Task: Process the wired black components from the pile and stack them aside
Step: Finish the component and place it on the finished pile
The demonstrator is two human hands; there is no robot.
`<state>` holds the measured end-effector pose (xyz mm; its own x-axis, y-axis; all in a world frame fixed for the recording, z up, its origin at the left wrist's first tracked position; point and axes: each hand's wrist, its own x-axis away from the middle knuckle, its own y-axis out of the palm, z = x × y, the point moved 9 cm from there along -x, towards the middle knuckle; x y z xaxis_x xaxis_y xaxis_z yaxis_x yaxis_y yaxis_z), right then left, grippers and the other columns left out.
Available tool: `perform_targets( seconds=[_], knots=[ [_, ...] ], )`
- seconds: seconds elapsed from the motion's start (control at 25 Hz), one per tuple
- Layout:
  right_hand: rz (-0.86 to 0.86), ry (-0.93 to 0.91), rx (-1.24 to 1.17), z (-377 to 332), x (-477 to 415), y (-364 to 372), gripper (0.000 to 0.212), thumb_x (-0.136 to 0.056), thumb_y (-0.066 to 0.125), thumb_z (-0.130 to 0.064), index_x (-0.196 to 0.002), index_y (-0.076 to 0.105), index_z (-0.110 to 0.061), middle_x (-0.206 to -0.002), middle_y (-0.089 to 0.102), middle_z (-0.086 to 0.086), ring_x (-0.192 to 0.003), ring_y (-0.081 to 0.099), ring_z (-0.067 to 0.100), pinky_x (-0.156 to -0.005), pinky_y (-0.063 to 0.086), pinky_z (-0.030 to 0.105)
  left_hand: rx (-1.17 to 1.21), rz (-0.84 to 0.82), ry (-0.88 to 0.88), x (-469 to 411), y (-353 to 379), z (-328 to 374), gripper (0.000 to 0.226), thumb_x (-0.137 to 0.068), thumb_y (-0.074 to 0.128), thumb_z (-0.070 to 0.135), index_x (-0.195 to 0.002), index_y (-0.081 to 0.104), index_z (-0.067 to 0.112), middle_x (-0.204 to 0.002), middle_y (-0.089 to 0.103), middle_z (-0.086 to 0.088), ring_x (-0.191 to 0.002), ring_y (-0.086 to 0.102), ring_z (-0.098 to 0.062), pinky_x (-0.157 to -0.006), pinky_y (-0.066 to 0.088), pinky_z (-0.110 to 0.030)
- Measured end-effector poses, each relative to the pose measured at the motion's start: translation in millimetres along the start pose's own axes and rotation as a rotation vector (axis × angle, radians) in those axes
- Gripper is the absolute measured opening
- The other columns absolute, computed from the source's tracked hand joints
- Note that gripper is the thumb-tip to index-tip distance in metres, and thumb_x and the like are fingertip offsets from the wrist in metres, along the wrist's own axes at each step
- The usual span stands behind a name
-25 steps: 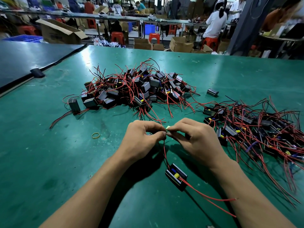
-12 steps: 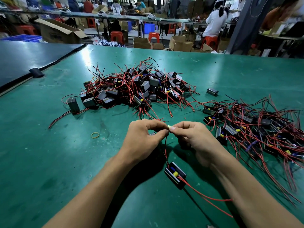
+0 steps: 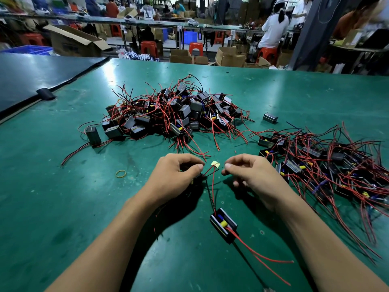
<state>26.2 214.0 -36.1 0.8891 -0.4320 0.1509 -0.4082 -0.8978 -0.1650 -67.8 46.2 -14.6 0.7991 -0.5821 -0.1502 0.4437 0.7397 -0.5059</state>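
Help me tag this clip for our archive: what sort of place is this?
Most likely an electronics assembly workshop: a pile of wired black components on a long green worktable, open cardboard cartons, and other workers at benches behind.

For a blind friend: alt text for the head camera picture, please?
Over a green table, the left hand grips red wires meeting at a yellow tag, the right hand curled beside it. Nearer lies one black component; piles behind.

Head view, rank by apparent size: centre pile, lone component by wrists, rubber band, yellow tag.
1. centre pile
2. lone component (nearer camera)
3. rubber band and yellow tag look alike, not ranked
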Motion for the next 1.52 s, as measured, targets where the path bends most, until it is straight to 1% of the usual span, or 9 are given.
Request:
perform_targets(
  seconds=[0.12, 0.24, 0.48, 0.68, 0.92, 1.12, 1.28, 1.4, 1.52],
  knots=[
    [-0.089, 0.077, -0.048, 6.8, 2.7, 16.1, 0.026, -0.088, 0.073, -0.007, -0.104, 0.053, -0.007, -0.077, 0.073, 0.011, -0.044, 0.05, 0.013, -0.037, 0.038, 0.021, -0.071, -0.06, -0.012, -0.1, 1.9, 0.0, 0.007, -0.086, 0.071, 0.027, -0.09, 0.077, 0.024, -0.079, 0.074, 0.011, -0.076, 0.068, -0.003, -0.072, 0.052, -0.017],
    [-0.207, 0.168, -0.116, 13.1, 9.3, 35.1, 0.035, -0.089, 0.07, -0.004, -0.111, 0.043, -0.008, -0.073, 0.073, 0.011, -0.039, 0.049, 0.012, -0.035, 0.035, 0.019, -0.089, -0.118, -0.043, -0.8, 2.2, -4.1, 0.008, -0.086, 0.072, 0.031, -0.09, 0.077, 0.025, -0.078, 0.074, 0.007, -0.077, 0.069, -0.008, -0.076, 0.055, -0.026],
    [-0.331, 0.186, -0.115, 15.4, 15.4, 55.6, 0.046, -0.088, 0.07, -0.002, -0.125, 0.044, -0.009, -0.094, 0.065, 0.025, -0.039, 0.048, 0.009, -0.034, 0.033, 0.018, -0.052, -0.13, -0.039, -0.4, 7.3, -2.2, 0.007, -0.087, 0.071, 0.025, -0.091, 0.076, 0.026, -0.077, 0.074, 0.007, -0.071, 0.066, -0.004, -0.073, 0.053, -0.023],
    [-0.282, 0.162, -0.215, 11.8, 10.4, 50.0, 0.048, -0.086, 0.072, -0.001, -0.126, 0.047, -0.009, -0.091, 0.075, 0.01, -0.039, 0.046, 0.007, -0.034, 0.034, 0.017, 0.056, -0.128, -0.018, -0.6, 8.0, -1.8, 0.006, -0.087, 0.072, 0.021, -0.09, 0.076, 0.023, -0.073, 0.073, 0.005, -0.061, 0.06, -0.002, -0.062, 0.049, -0.015],
    [-0.184, 0.019, -0.203, 3.8, 5.2, 44.7, 0.027, -0.09, 0.07, -0.006, -0.115, 0.061, -0.009, -0.077, 0.067, -0.001, -0.045, 0.05, 0.009, -0.04, 0.038, 0.018, 0.282, -0.162, -0.062, -3.8, 12.0, -7.1, 0.02, -0.087, 0.073, 0.023, -0.106, 0.069, 0.02, -0.087, 0.076, -0.005, -0.079, 0.068, -0.014, -0.08, 0.053, -0.033],
    [-0.102, -0.016, -0.21, 3.1, 3.6, 40.9, 0.024, -0.088, 0.073, -0.011, -0.109, 0.063, -0.01, -0.078, 0.067, -0.001, -0.045, 0.052, 0.008, -0.04, 0.039, 0.018, 0.406, -0.178, -0.096, -4.0, 15.7, -8.5, 0.019, -0.086, 0.073, 0.02, -0.104, 0.071, 0.017, -0.088, 0.076, -0.01, -0.079, 0.065, -0.014, -0.079, 0.049, -0.029],
    [-0.08, -0.028, -0.2, 2.1, 4.0, 37.7, 0.026, -0.083, 0.078, -0.015, -0.102, 0.06, -0.011, -0.079, 0.073, -0.001, -0.047, 0.055, 0.008, -0.044, 0.043, 0.017, 0.384, -0.177, -0.06, -4.8, 16.6, -3.7, 0.007, -0.088, 0.071, 0.016, -0.094, 0.074, 0.014, -0.076, 0.074, 0.009, -0.068, 0.063, 0.001, -0.066, 0.047, -0.011],
    [-0.08, -0.035, -0.207, 1.5, 3.7, 35.8, 0.024, -0.082, 0.079, -0.013, -0.096, 0.06, -0.012, -0.079, 0.074, 0.001, -0.053, 0.056, 0.006, -0.049, 0.048, 0.017, 0.429, -0.18, -0.099, -4.0, 17.4, -4.7, 0.005, -0.087, 0.071, 0.017, -0.085, 0.076, 0.014, -0.067, 0.07, 0.009, -0.059, 0.059, 0.0, -0.059, 0.045, -0.012],
    [-0.075, -0.072, -0.205, -1.8, 4.0, 35.4, 0.018, -0.08, 0.08, -0.011, -0.09, 0.065, -0.013, -0.075, 0.071, 0.005, -0.055, 0.055, 0.006, -0.049, 0.049, 0.017, 0.535, -0.148, -0.142, -3.8, 16.6, -6.4, 0.003, -0.083, 0.073, 0.01, -0.083, 0.076, 0.009, -0.07, 0.071, 0.002, -0.064, 0.062, -0.005, -0.061, 0.048, -0.015]
  ],
)
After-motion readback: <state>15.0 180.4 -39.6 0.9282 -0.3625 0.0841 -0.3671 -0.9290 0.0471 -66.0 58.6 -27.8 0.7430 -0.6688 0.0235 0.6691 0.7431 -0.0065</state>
